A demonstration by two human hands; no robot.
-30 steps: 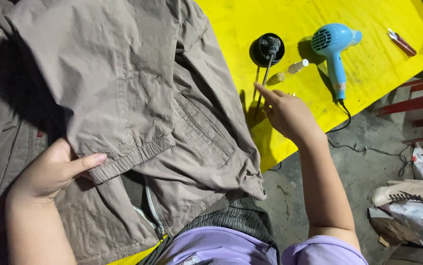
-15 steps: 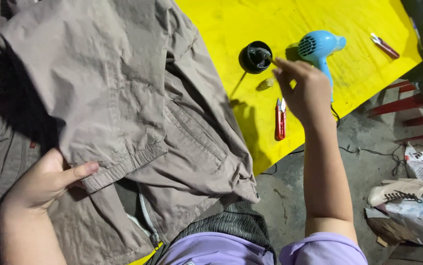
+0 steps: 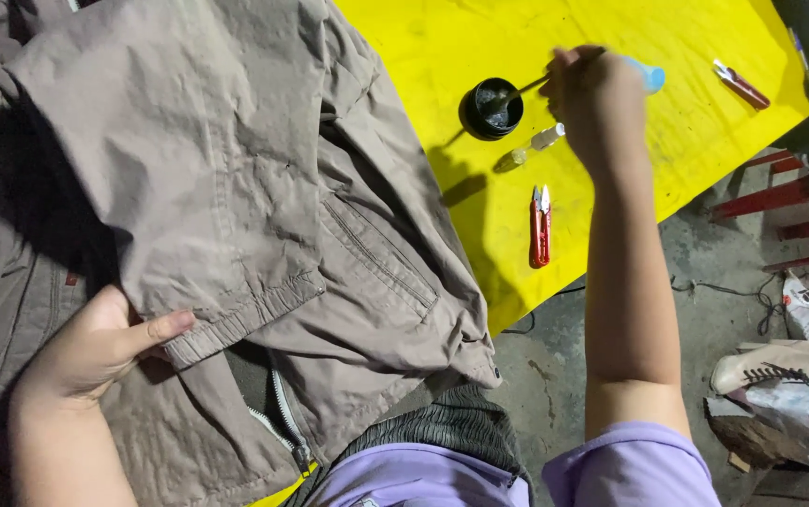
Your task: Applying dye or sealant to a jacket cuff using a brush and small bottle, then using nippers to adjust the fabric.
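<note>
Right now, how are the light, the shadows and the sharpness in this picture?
Head view: strong light from above; the yellow table is very bright but shows no glare. The right hand and arm throw a dark shadow towards the jacket. A deep shadow lies under the jacket fold near the left hand. The right hand is slightly blurred; the red snips are sharp.
</note>
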